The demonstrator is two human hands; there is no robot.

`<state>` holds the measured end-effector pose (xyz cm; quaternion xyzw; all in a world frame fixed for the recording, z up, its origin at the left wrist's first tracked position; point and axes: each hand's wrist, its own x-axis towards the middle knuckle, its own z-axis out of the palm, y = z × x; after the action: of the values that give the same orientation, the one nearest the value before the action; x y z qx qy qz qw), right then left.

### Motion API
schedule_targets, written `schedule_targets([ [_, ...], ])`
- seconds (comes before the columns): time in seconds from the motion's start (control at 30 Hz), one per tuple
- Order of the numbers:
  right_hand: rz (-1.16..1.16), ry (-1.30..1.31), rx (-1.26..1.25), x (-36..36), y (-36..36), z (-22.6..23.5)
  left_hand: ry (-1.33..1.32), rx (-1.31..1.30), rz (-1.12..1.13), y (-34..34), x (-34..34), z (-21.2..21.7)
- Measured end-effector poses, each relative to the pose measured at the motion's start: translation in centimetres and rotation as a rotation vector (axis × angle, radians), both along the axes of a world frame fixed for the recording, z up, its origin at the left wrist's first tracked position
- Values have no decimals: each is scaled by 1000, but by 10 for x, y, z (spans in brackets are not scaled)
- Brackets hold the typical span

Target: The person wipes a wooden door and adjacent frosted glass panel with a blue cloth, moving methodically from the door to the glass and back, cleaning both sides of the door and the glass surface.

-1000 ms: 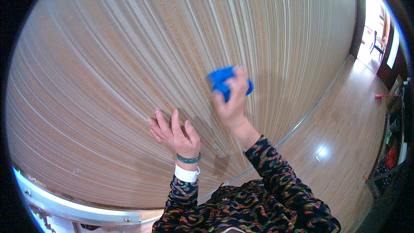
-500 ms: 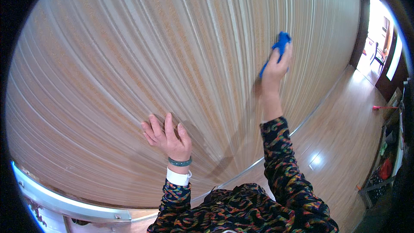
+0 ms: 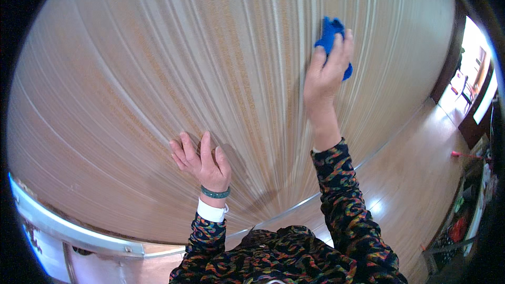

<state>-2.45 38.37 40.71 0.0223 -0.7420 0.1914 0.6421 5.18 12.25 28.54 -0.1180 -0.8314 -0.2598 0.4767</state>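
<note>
head view: right hand (image 3: 325,71) presses blue cloth (image 3: 330,39) on striped wall (image 3: 158,73).
fingers closed over the cloth. left hand (image 3: 202,164) spread flat on wall, lower down.

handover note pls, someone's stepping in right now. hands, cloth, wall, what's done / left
Right hand: raised high, fingers pressing a blue cloth flat against the striped wallpapered wall.
Left hand: open, palm and spread fingers braced on the wall lower down, holding nothing. Green band at that wrist.
Cloth sits in the upper right part of the wall, well above the baseboard trim and the wood floor.
Done: cannot tell from the wall itself, no visible difference between wiped and unwiped stripes.
Left: probably the wide stretch to the left of the cloth, but check by touch.
</note>
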Motion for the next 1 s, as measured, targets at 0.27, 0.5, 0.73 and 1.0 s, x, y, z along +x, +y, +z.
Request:
schedule_targets([
  [0.27,294,-97,481,39,-81,-67,-136,54,-164,-15,4,-6],
  [0.5,-37,165,102,97,-35,8,29,145,-100,-38,51,-16],
  [0.73,-176,-6,513,132,-88,-15,-58,165,-185,-42,64,-27],
  [1.0,-178,-220,751,134,-79,-49,-128,180,-250,-42,67,-34],
])
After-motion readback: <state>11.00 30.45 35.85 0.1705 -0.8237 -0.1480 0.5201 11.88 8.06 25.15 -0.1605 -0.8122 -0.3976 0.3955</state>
